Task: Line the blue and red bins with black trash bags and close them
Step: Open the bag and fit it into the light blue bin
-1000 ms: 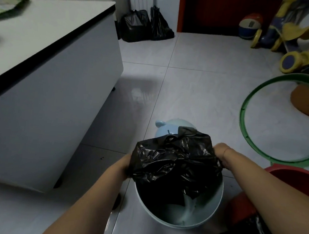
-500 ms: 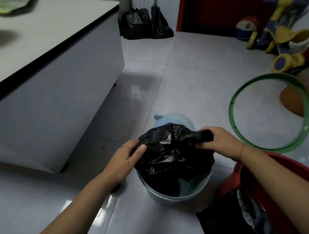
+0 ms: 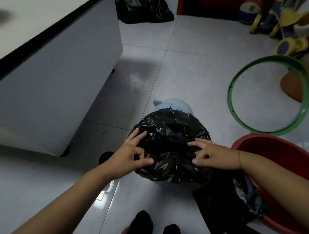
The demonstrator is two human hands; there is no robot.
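A black trash bag [image 3: 172,134] is spread over the top of the blue bin, hiding its rim and inside. The bin's pale blue lid [image 3: 174,104] shows just behind the bag. My left hand [image 3: 129,157] pinches the bag's edge at the near left side. My right hand [image 3: 211,155] grips the bag at the near right side. The red bin [image 3: 275,152] stands to the right, with a second black bag [image 3: 235,208] hanging over its near rim onto the floor.
A white cabinet [image 3: 52,73] with a black edge fills the left. A green hoop [image 3: 268,95] leans at the right, with a ride-on toy [image 3: 288,25] behind it. Two filled black bags [image 3: 143,6] sit by the far wall. My feet [image 3: 156,230] are at the bottom edge.
The bag was bunched above the open blue bin; now it is stretched over the whole rim. Both hands have moved from the far side down to the near edge.
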